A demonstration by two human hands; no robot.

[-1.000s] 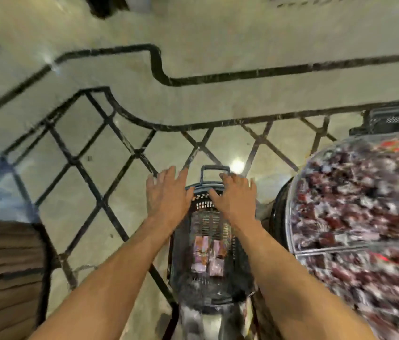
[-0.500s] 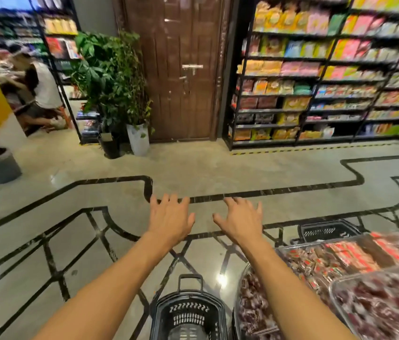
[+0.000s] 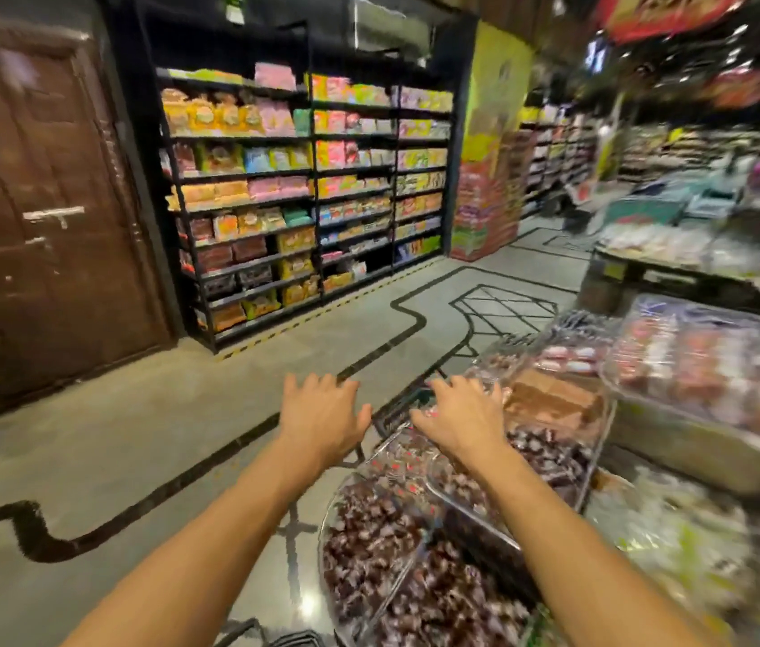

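Our view has swung right since the earlier frame: the snack shelves (image 3: pixel 303 189) sit centre, and the sweets bench (image 3: pixel 695 448) now fills the right. Its dark wrapped sweets (image 3: pixel 550 452) lie just below our right grip (image 3: pixel 462 422), right of our left grip (image 3: pixel 322 422). Both are spread wide, holding nothing. The basket (image 3: pixel 247 630) barely shows at the bottom edge.
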